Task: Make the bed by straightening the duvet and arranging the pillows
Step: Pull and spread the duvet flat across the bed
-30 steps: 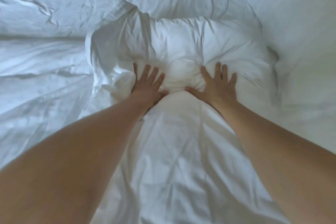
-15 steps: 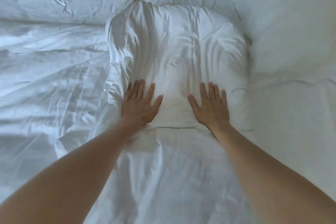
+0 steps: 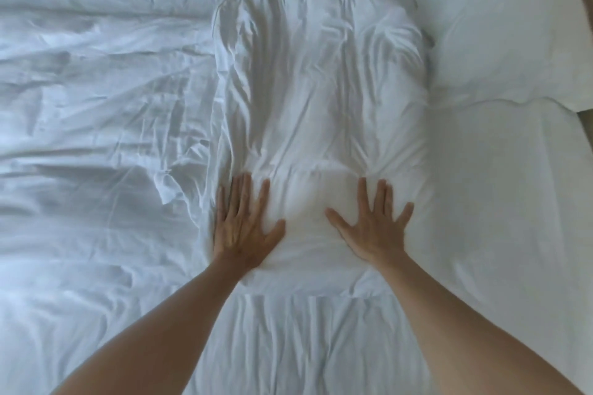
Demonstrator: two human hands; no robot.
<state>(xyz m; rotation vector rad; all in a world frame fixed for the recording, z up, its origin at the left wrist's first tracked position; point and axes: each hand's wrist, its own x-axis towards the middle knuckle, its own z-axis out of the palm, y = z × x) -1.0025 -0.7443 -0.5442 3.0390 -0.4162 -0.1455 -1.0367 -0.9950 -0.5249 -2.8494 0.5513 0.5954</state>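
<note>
Left hand (image 3: 245, 228) and right hand (image 3: 372, 228), fingers straight, flat on the near end of the wrinkled pillow (image 3: 321, 90)

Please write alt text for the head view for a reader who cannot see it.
Both hands, left hand and right hand, press flat on a wrinkled white pillow lying on a rumpled white duvet; another pillow lies to its right.

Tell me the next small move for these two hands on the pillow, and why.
Probably slide both flat palms away from the body, up the pillow. The left hand and right hand press its near end, while creases run lengthwise across its far half, and its left edge is bunched.
</note>
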